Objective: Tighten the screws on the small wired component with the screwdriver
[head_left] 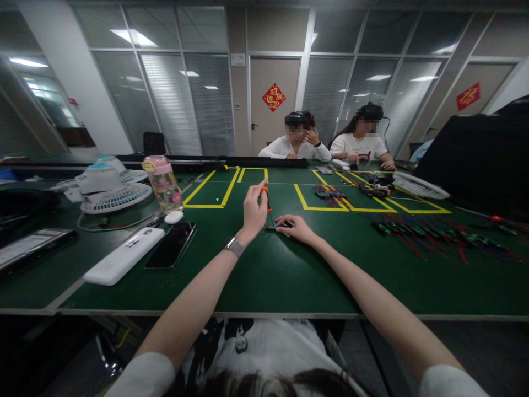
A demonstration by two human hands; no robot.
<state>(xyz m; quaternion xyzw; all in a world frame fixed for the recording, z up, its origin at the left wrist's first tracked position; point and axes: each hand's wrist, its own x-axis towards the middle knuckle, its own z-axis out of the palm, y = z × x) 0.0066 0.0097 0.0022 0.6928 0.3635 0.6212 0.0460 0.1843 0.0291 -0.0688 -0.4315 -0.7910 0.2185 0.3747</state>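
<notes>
Centrally, board: small green circuit board [270, 227], on the dark green tabletop [260, 281] in front of the person, between both hands
Screwdriver: orange-and-black handle with thin metal shaft [265, 194], near upright, tip down at the board
Left hand: gripping [253, 210] the screwdriver handle, fingers nearly straight; silver mesh-band watch [235, 246] on wrist
Right hand: low over the table [300, 229], fingers curled, fingertips gripping board's right end
Left of hands: black glass-faced phone [171, 246], long white plastic power bank [124, 257], clear bottle with pink lid [163, 184]
Right of hands: spread of green boards with red and blue wires [446, 234]
Beyond: yellow tape outlines [204, 207]; two people in white tops seated across
</notes>
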